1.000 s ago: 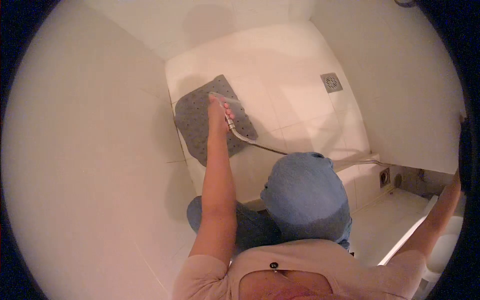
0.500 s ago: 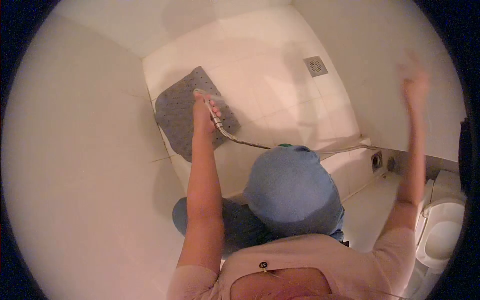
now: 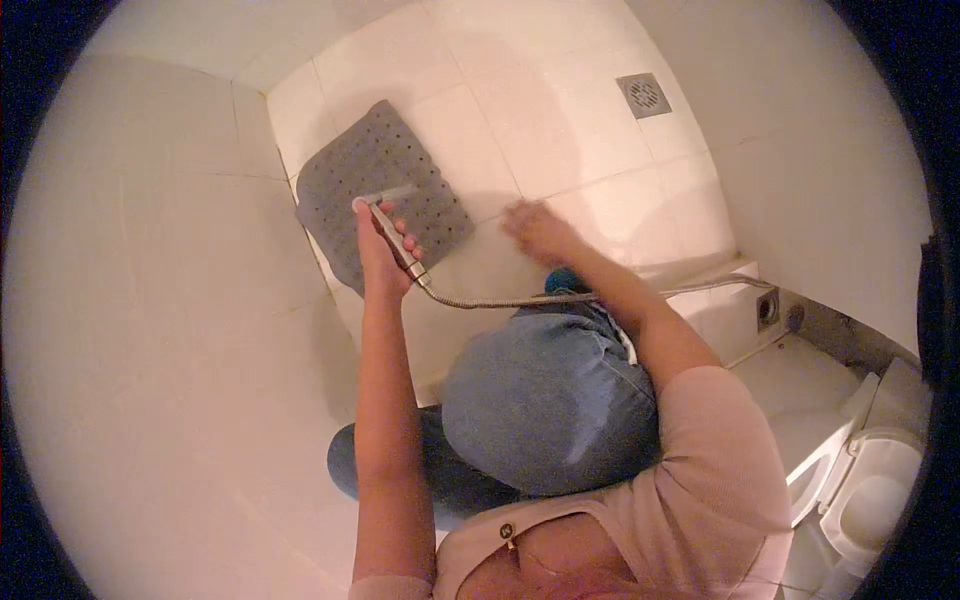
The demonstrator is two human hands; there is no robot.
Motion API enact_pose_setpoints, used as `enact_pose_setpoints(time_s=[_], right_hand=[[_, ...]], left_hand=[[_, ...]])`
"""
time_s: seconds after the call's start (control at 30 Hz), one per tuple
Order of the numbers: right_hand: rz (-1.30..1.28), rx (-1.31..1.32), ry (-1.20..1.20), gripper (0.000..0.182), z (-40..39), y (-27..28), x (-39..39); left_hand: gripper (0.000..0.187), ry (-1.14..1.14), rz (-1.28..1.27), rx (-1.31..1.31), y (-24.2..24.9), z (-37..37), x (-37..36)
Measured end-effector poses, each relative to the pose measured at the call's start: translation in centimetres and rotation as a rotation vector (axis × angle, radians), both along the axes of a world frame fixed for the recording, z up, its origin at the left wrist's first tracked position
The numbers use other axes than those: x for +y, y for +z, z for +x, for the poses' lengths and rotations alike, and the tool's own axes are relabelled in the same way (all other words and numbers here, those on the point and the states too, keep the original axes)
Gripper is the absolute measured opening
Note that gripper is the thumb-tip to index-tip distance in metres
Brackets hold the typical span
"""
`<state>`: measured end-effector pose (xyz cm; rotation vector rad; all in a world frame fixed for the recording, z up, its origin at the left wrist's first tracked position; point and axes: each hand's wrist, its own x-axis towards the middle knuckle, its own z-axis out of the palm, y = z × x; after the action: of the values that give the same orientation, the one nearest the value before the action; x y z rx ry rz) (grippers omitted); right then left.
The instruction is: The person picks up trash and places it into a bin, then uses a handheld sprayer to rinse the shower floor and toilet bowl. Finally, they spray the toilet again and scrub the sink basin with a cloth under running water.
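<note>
My left hand [image 3: 381,262] is wrapped round the handle of a handheld sprayer [image 3: 389,229], thumb up by its head. A pale streak, apparently water, leaves the head toward the right. Beneath it, a grey bath mat [image 3: 352,168] with small holes lies on the tiled floor against the left wall. A metal hose [image 3: 480,302] runs from the sprayer handle across in front of my raised knee, passing by my right forearm. My right hand [image 3: 545,235] hovers right of the mat, apart from it. Motion blurs its fingers, and I see nothing held in it.
A square floor drain [image 3: 643,95] is set at the far right of the pale tiles. A low ledge [image 3: 715,275] crosses the floor to the right, with a round opening [image 3: 767,310] in its end. The toilet [image 3: 872,505] stands at the lower right. Walls close in on both sides.
My right hand has swung down and inward from the right wall to beside the mat. The left hand and sprayer have shifted slightly left and down. My view has moved a little.
</note>
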<state>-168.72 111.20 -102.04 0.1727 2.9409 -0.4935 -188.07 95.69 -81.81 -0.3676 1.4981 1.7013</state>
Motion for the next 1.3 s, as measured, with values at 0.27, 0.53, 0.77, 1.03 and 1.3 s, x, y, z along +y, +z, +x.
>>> enact_pose_setpoints(time_s=[0.27, 0.53, 0.77, 1.03, 1.3], right_hand=[[0.432, -0.015, -0.562, 0.057, 11.8, -3.8, 12.5], [-0.153, 0.264, -1.056, 0.016, 5.4, -2.1, 8.9], [-0.815, 0.392, -1.285, 0.011, 6.1, 3.7, 10.5], [-1.053, 0.593, -1.338, 0.011, 12.7, 20.4, 11.5], [-0.825, 0.621, -1.499, 0.012, 19.8, 41.9, 8.3]], left_hand=[[0.043, 0.009, 0.071, 0.000, -0.2, 0.1, 0.1], [0.047, -0.081, 0.164, 0.002, 0.0, 0.2, 0.8], [0.049, -0.007, 0.217, -0.059, 0.7, 0.3, 0.2], [0.046, 0.081, 0.399, 0.024, 4.6, 1.1, 0.4], [0.052, -0.148, 0.644, 0.003, 16.6, 2.3, -1.4]])
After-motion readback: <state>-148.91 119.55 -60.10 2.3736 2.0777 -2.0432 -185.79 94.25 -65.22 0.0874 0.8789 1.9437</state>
